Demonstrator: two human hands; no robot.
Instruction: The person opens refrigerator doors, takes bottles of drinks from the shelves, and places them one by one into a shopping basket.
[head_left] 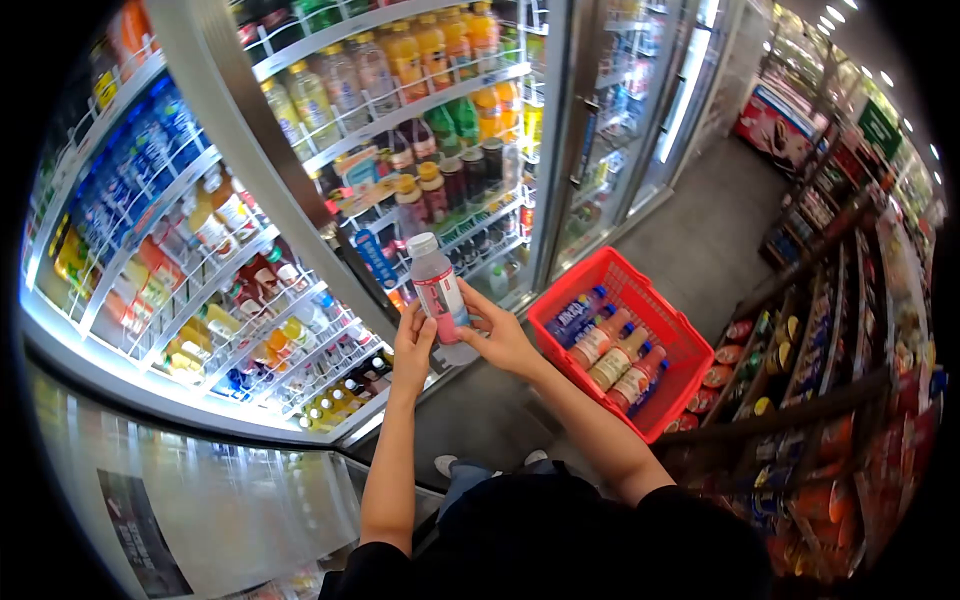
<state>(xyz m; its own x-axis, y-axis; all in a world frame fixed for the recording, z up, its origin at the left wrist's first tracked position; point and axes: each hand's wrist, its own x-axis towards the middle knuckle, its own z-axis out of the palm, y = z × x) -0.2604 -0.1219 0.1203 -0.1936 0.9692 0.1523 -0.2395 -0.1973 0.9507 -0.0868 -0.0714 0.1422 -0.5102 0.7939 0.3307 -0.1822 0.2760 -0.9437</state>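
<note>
Both hands hold one pink drink bottle (pixel 437 290) with a white cap, tilted slightly, in front of the open fridge. My left hand (pixel 413 345) grips its lower left side, thumb across the front. My right hand (pixel 500 332) is closed around the lower right side, fingers partly behind the bottle. To the right of my right hand sits a red shopping basket (pixel 672 318), holding several bottles (pixel 612 360) with pale, orange and blue labels lying side by side. The bottle's label print is too blurred to read.
Lit fridge shelves (pixel 400 125) with rows of drinks stand ahead and left. An open glass door (pixel 230 500) is at lower left. Snack shelves (pixel 800 350) line the right side. Grey floor (pixel 720 200) runs back to a red chest freezer (pixel 775 128).
</note>
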